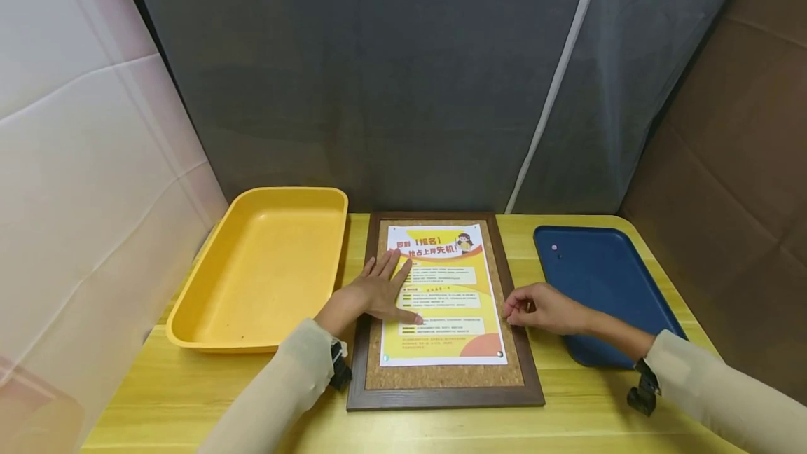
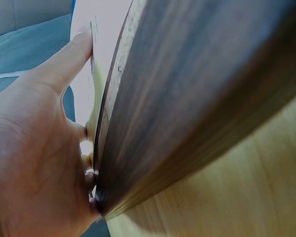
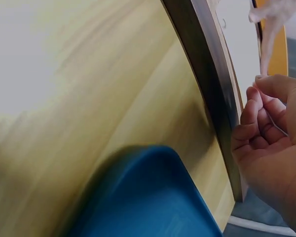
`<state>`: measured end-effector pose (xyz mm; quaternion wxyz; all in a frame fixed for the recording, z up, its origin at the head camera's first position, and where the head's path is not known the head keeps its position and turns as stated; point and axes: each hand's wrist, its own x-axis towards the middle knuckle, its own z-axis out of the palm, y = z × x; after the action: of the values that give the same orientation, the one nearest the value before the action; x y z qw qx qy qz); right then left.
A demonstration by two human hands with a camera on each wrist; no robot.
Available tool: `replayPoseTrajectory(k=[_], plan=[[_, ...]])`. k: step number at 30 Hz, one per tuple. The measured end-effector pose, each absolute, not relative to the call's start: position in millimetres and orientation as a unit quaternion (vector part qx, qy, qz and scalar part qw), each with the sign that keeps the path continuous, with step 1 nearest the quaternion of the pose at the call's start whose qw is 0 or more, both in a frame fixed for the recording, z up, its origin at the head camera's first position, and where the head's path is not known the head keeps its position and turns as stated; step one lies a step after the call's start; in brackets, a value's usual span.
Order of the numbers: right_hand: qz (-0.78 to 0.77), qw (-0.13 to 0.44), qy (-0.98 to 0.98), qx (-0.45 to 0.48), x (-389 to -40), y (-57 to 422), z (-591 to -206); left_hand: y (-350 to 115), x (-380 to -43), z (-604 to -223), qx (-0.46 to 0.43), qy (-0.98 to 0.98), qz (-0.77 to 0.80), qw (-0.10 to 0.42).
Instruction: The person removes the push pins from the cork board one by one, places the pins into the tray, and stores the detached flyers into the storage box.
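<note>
A yellow and white printed poster [image 1: 441, 338] lies on a cork board [image 1: 454, 377] with a dark brown wooden frame [image 1: 444, 398]. My left hand [image 1: 378, 291] rests on the poster's left side, fingers spread; in the left wrist view its thumb lies on the paper. At the frame's right side my right hand [image 1: 543, 308] has curled fingers, the thumb tip meeting the index finger. I cannot tell whether something small sits between those fingertips. A teal pin [image 1: 387, 357] marks the poster's lower left corner, a dark pin [image 1: 501, 354] its lower right.
Left of the board stands a large yellow tray [image 1: 258, 338]. A blue tray [image 1: 605, 265] on the right bears a small pink pin [image 1: 554, 247] and tiny dark bits. Grey cloth [image 1: 353, 90] hangs behind the wooden table [image 1: 441, 433], with side panels left and right.
</note>
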<state>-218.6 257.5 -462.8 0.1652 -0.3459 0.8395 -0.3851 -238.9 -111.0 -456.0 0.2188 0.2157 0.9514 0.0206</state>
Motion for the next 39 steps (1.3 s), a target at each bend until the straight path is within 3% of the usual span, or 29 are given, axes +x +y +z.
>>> replayPoseTrajectory(k=[11,23,39], plan=[[-0.378,0.153,0.815,-0.411,-204,249,-473,-111,-241,-457,0.217,0.952,0.024,0.215],[-0.374,0.169,0.811,-0.417,-194,242,-471,-112,-240,-456,0.217,0.952,0.022,0.216],[-0.335,0.149,0.83,-0.422,-186,239,-475,-111,-239,-457,0.218,0.951,0.026,0.217]])
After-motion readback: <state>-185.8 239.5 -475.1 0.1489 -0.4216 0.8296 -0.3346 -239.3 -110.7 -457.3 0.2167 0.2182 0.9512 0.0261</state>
